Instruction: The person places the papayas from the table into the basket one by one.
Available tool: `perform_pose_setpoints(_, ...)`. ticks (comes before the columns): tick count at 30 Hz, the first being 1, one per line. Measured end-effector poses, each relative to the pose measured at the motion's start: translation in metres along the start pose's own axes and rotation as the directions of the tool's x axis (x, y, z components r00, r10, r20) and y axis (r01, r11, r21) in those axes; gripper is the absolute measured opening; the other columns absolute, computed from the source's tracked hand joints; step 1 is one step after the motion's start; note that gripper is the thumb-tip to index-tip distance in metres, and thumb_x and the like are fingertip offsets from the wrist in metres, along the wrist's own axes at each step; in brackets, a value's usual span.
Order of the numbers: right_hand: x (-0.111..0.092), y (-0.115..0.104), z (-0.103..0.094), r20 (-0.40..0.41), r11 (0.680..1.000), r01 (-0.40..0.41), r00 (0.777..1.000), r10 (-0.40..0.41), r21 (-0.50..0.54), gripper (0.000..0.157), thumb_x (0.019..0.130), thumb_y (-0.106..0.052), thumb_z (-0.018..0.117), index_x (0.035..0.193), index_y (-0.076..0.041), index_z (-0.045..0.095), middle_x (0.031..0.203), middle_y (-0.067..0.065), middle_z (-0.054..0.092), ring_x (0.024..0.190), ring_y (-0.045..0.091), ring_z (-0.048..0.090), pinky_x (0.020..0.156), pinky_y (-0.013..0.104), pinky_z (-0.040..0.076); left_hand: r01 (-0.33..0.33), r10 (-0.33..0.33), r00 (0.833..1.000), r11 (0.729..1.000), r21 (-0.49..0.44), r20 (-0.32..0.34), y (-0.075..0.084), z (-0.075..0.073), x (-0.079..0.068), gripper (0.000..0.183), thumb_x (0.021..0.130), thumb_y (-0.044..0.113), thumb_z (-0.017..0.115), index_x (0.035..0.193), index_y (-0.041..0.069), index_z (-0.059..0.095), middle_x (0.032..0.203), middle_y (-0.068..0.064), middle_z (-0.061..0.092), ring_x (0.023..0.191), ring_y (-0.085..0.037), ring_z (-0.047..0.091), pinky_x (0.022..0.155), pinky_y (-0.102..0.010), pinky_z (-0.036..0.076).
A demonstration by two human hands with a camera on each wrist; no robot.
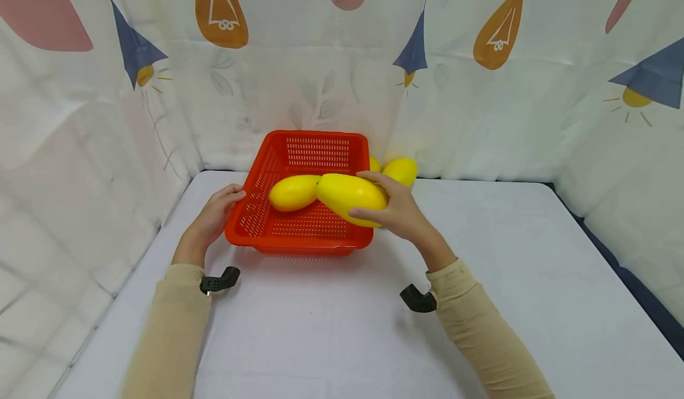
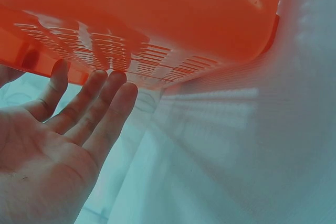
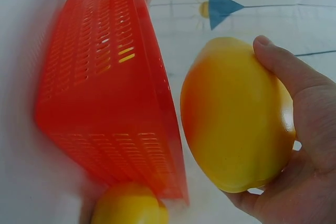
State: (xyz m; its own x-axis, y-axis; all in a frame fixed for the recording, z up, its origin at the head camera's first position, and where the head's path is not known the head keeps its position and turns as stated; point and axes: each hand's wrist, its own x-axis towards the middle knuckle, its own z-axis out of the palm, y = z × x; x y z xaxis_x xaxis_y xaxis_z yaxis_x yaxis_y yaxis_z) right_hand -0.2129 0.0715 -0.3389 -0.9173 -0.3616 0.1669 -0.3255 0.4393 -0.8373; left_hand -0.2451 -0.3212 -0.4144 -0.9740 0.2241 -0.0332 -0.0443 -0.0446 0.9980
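A red plastic basket (image 1: 299, 247) with slotted walls stands at the far middle of the table. My left hand (image 1: 216, 212) holds its left rim, thumb on top and fingers along the outer wall; in the left wrist view those fingers (image 2: 97, 106) reach against the slotted side. One yellow mango (image 1: 294, 193) lies inside the basket. With my right hand (image 1: 398, 206) I grip a larger yellow mango (image 1: 350, 194) over the basket's right rim, thumb on one side and fingers on the other. The right wrist view shows this mango (image 3: 236, 114) beside the rim, orange-tinged on one flank.
Behind the basket's right side lie more yellow mangoes (image 1: 402, 170), partly hidden by the basket and my hand. A white cloth covers the table (image 1: 320, 328). A patterned curtain (image 1: 331, 72) hangs close behind the basket and along both sides.
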Motion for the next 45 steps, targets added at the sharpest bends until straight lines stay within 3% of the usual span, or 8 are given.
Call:
perform_pose_setpoints(24,0.002,-0.001,0.024,0.027,0.998,0.057,0.998,-0.057,-0.017,0.068,0.076,-0.044,0.080,0.135,-0.035,0.049,0.136,-0.009,0.051,0.109,0.020,0.052,0.087,0.041,0.050,-0.012,0.012,1.000,0.999,-0.032,0.006,-0.002,-0.001,0.002,0.015,0.103,0.025,0.044,0.109,0.012,0.050,0.098,0.003,0.063,0.089,-0.010,0.061,0.077,-0.019,0.054)
perform_pose_setpoints(30,0.003,-0.002,0.030,0.028,0.994,0.094,0.995,-0.093,-0.049,0.070,0.076,-0.043,0.080,0.137,-0.030,0.049,0.139,-0.008,0.051,0.112,0.017,0.051,0.091,0.041,0.049,-0.004,0.004,1.000,1.000,-0.031,-0.003,-0.003,-0.002,0.003,0.015,0.103,0.026,0.045,0.108,0.013,0.051,0.099,0.002,0.062,0.090,-0.010,0.061,0.078,-0.019,0.054)
perform_pose_setpoints(45,0.006,-0.003,0.039,0.061,0.988,0.105,0.993,-0.099,-0.109,0.071,0.077,-0.048,0.078,0.139,-0.031,0.048,0.139,-0.008,0.051,0.116,0.016,0.050,0.094,0.041,0.048,-0.009,0.008,1.000,1.000,-0.026,-0.011,-0.004,-0.002,0.003,0.015,0.103,0.025,0.044,0.109,0.014,0.052,0.100,0.003,0.062,0.091,-0.010,0.061,0.078,-0.020,0.054)
